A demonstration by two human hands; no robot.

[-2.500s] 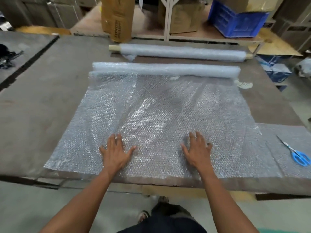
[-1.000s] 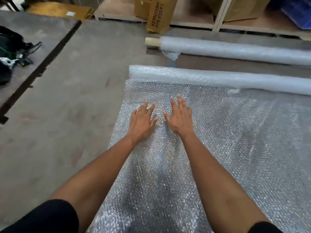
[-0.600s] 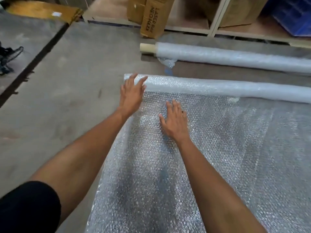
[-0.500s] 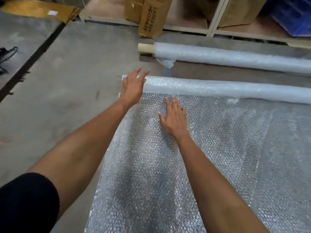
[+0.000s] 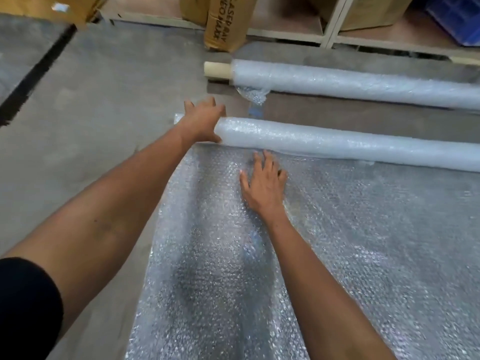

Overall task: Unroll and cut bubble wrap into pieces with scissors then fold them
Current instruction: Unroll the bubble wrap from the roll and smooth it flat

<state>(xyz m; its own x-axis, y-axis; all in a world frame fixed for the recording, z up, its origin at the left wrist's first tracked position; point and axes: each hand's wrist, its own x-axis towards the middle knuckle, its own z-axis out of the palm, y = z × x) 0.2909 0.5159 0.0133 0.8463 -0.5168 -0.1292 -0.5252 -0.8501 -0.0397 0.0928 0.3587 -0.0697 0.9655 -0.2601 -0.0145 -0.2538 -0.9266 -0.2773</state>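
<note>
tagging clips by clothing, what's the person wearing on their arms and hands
Both hands are bare: no gloves, rings, watch or wristband show on the left hand or the right hand. The forearms are uncovered. A black sleeve covers the left upper arm, ending near the elbow. The right arm's sleeve is out of view.

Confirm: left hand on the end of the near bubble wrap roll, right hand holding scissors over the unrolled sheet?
Not quite. The head view shows the right hand holding nothing, lying flat on the unrolled sheet; no scissors in view. The left hand is on the end of the near roll.
</note>
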